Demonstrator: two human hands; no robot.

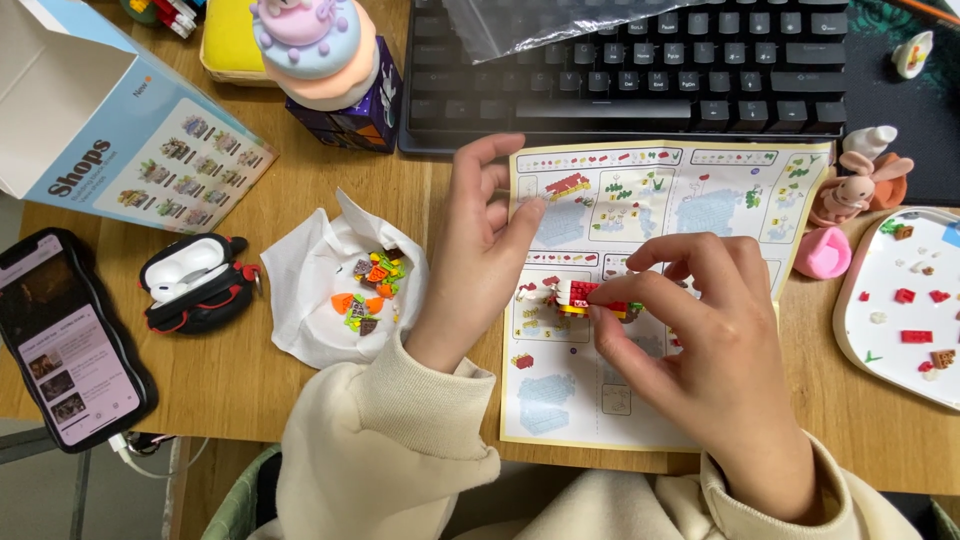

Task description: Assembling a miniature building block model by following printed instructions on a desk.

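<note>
Wooden desk [300, 160]: right hand [715, 340] pinches red brick model [590, 297], left hand [480, 250] spread, blue-white box [110, 120] far left.

There is one camera, worn on the person's head, and it looks almost straight down at the desk [300, 400] from close above. The keyboard [630, 70] is at 12 o'clock, the sleeves [400, 450] come in from 6 o'clock, the phone [65, 340] sits at 9 o'clock and the tray [860, 300] at 3 o'clock. The paper [640, 200] fills the middle, and no other view shares it.
</note>
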